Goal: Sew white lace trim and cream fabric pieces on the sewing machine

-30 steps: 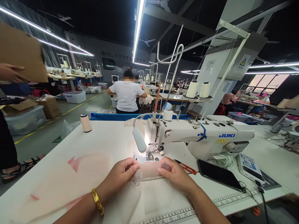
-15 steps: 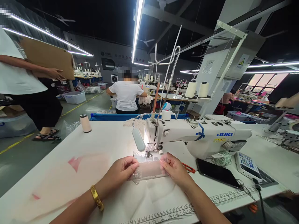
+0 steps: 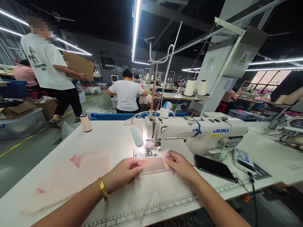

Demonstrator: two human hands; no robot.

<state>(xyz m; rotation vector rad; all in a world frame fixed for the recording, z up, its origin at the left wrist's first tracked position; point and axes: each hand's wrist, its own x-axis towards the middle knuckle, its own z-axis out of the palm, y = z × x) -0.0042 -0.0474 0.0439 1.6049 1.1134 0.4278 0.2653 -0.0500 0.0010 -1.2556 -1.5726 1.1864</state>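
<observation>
My left hand [image 3: 125, 171], with a gold bangle at its wrist, pinches the left end of a thin pale-pink piece of fabric [image 3: 153, 165]. At the opposite end, my right hand [image 3: 181, 167] grips the same fabric between thumb and fingers. The piece is stretched between both hands, just in front of the presser foot [image 3: 149, 153] of a white sewing machine [image 3: 175, 130]. Whether its far edge lies under the foot I cannot tell. Sheer pale-pink cloth [image 3: 92, 170] with darker pink patches spreads over the table to the left.
A thread cone [image 3: 85, 123] stands at the table's back left. Right of my hands lie a black phone [image 3: 214, 167] and a white box-shaped device [image 3: 243, 160]. A printed ruler [image 3: 151, 211] runs along the front edge. A person [image 3: 52, 69] carries a cardboard box [image 3: 81, 66] beyond the table.
My view has shifted slightly. The fabric between my hands lies flatter, and the clear, lacy bit by my left fingers no longer shows. The person with the box has walked farther off.
</observation>
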